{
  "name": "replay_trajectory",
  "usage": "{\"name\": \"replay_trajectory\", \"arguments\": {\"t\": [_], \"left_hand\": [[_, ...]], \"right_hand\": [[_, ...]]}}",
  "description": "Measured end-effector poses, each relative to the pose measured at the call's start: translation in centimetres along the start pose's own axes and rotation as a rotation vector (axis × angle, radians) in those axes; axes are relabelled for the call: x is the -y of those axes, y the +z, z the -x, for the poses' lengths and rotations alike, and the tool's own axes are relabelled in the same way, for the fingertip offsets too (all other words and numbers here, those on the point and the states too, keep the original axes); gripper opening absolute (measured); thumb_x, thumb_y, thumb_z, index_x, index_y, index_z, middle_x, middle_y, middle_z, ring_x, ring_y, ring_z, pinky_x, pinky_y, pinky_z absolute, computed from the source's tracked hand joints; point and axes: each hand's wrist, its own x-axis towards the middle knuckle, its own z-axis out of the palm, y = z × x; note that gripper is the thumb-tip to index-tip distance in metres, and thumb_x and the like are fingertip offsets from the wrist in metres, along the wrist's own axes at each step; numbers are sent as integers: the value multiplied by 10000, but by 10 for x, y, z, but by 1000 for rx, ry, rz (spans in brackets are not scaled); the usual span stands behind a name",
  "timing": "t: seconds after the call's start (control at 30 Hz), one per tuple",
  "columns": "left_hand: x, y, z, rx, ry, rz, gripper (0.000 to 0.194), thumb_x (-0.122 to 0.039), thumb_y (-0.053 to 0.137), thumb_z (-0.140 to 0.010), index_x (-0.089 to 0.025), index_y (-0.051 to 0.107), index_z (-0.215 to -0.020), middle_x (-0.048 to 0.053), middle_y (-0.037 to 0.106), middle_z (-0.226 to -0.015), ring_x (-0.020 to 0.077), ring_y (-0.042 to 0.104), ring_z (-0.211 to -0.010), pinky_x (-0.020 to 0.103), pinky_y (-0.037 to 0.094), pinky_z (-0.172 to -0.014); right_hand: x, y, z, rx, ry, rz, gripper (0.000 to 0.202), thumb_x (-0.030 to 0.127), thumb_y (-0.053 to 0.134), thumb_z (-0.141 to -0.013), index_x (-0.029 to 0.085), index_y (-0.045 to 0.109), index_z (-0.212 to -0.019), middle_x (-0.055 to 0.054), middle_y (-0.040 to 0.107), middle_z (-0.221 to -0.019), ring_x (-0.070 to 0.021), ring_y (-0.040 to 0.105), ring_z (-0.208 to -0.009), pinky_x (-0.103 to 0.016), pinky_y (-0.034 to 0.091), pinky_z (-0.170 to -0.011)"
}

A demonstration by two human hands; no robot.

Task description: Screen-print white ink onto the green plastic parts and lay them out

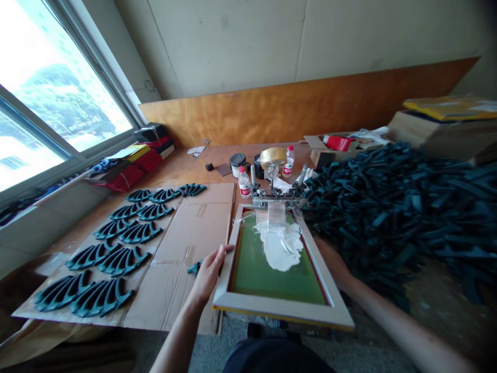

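A screen frame [341, 305] with green mesh and a patch of white paste [281, 248] is held by a metal clamp [276, 199] at its far edge. A flat pale scraper [276, 215] rests at the far end of the paste. My left hand [210, 267] is at the frame's left side, fingers closed around a dark green part [194, 268] that sticks out to its left. My right hand [328, 254] reaches past the frame's right side by the dark heap; its fingers are hidden or blurred.
Cardboard [186, 233] on the left bears rows of fanned dark green parts [124, 260]. A large heap of dark parts [388, 207] lies right. Bottles [244, 184], ink tubs [237, 165] and a tape roll [272, 157] stand behind the clamp.
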Motion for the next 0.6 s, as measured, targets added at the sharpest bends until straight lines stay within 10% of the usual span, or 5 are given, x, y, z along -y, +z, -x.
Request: {"name": "replay_trajectory", "arguments": {"t": [0.17,0.3,0.6], "left_hand": [[82,9,-11,-32,-35,-252,752,-535,544,-813,-179,361,-1451,-1,637,-719,175,590,-665,277,449,-653],[96,12,-19,-15,-35,-434,664,-453,456,-862,-155,359,-1448,36,659,-820,198,621,-747,291,453,-705],[94,9,-19,31,-31,-400,624,-436,431,-870,-111,408,-1402,108,675,-1016,240,621,-967,327,467,-835]], "right_hand": [[20,-36,-66,-163,-61,-65,440,328,569,-864,168,515,-1269,-136,538,-1227,-269,513,-1137,-385,447,-950],[70,-34,-96,77,-188,4,301,222,668,-781,168,583,-1065,-100,614,-1039,-253,546,-1011,-354,462,-860],[65,-34,-27,261,-662,-62,160,41,493,-763,167,587,-794,-65,617,-807,-197,535,-818,-297,411,-724]]}}
